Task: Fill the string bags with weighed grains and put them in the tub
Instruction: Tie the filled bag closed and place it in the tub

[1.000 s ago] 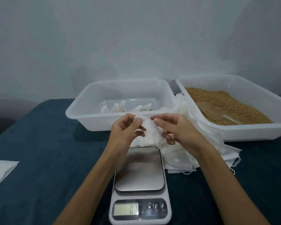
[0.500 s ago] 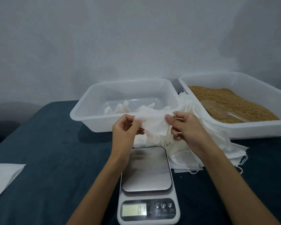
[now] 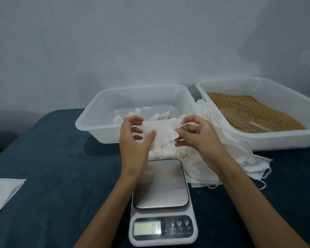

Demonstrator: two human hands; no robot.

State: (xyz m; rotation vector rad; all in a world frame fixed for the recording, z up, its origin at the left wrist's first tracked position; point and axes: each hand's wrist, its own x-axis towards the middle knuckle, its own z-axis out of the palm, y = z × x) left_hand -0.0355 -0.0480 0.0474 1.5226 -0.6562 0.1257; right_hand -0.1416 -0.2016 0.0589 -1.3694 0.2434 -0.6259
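Note:
My left hand [image 3: 135,138] and my right hand [image 3: 197,135] hold one empty white string bag [image 3: 164,133] between them, above the far end of the kitchen scale [image 3: 161,185]. The left thumb and fingers grip its left edge; the right fingers pinch its right edge by the string. Behind my hands stands a clear tub [image 3: 100,111] with several filled white bags [image 3: 138,116] inside. To the right, a second clear tub [image 3: 268,140] holds brown grains [image 3: 249,106] and a translucent scoop [image 3: 240,120].
A heap of empty white string bags [image 3: 236,158] lies between the scale and the grain tub. A white sheet [image 3: 2,194] sits at the table's left edge. The table has a dark blue cloth [image 3: 61,176]. A grey wall rises behind.
Both hands have lifted the bag slightly and pulled it wider apart; the left fingers have spread. The camera view shifted a little.

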